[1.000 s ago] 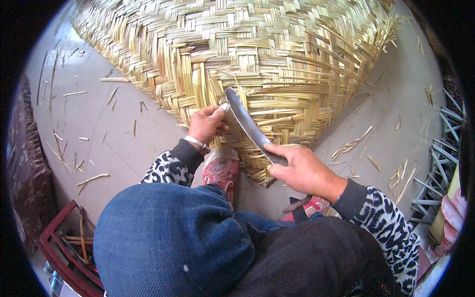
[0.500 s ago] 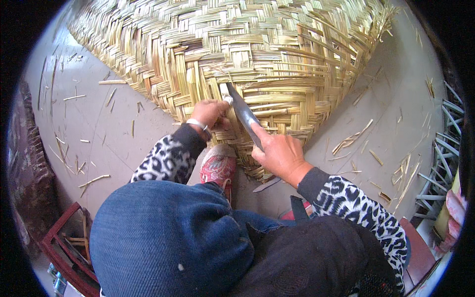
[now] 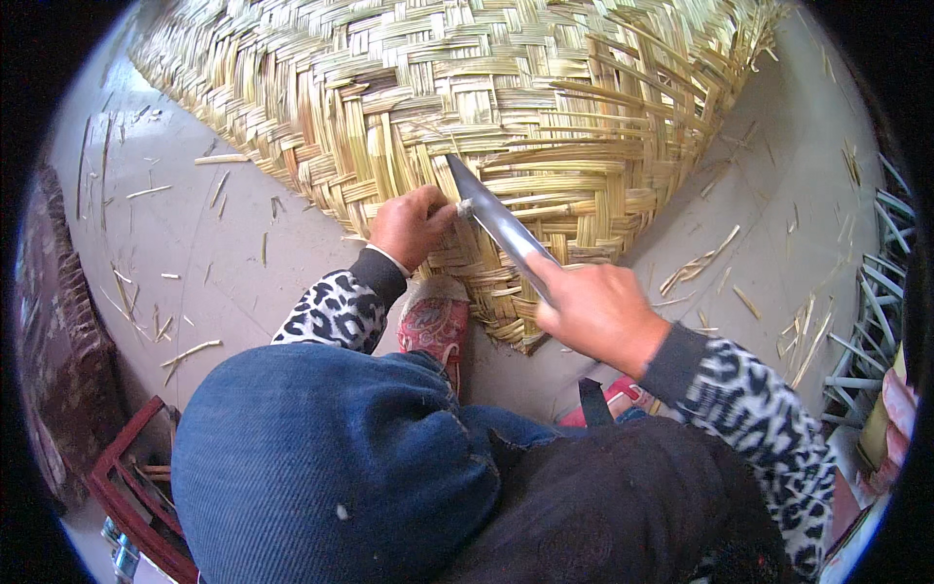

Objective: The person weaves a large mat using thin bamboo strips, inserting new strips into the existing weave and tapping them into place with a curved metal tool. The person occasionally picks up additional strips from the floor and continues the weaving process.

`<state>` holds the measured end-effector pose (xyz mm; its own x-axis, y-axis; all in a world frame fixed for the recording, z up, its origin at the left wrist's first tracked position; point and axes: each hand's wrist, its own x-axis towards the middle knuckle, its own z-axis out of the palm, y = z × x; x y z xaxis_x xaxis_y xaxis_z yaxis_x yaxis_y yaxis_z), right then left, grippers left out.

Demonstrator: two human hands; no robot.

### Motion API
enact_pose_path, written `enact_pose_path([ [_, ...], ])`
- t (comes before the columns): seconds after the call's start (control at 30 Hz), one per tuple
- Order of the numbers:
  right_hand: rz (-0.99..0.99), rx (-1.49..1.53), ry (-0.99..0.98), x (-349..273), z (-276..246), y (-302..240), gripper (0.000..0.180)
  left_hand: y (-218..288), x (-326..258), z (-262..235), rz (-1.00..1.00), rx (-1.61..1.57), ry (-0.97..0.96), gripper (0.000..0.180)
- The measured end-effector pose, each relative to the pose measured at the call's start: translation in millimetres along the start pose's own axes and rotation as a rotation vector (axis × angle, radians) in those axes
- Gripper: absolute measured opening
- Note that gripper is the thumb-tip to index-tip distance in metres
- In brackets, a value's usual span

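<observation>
A large mat [image 3: 418, 78] of woven pale reed strips lies before me, its near corner pointing at my feet. My left hand [image 3: 409, 226] is closed at the mat's near left edge. A small whitish bit shows at its fingertips; what they pinch is too small to tell. In my right hand [image 3: 605, 310] is a long flat metal knife [image 3: 494, 219], its grip hidden by my fingers. The blade slants away to the left over the mat, its edge beside my left fingertips. Loose strip ends [image 3: 603, 146] stick out on the mat's right part.
My patterned shoe [image 3: 435, 326] stands by the mat's near corner. Reed scraps [image 3: 699, 261] lie about the grey floor. A dark red wooden frame [image 3: 122, 462] stands at the lower left, and a grey-white rack [image 3: 871, 311] at the right edge.
My right hand and the knife have moved right and toward me. My left hand has turned slightly, and the pale strip end at its fingers no longer shows as before.
</observation>
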<state>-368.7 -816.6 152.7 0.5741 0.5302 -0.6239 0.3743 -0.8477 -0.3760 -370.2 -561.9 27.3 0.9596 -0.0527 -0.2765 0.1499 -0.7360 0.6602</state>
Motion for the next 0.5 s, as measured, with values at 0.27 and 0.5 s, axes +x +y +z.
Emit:
enact_pose_path([
  [0.27, 0.089, 0.132, -0.187, -95, -66, 51, 0.060, 4, 9, 8, -0.133, 0.030, 0.047, 0.025],
  [0.5, 0.039, 0.665, -0.026, -83, -38, 62, 0.057, 19, 28, 4, -0.121, -0.063, -0.073, 0.036],
])
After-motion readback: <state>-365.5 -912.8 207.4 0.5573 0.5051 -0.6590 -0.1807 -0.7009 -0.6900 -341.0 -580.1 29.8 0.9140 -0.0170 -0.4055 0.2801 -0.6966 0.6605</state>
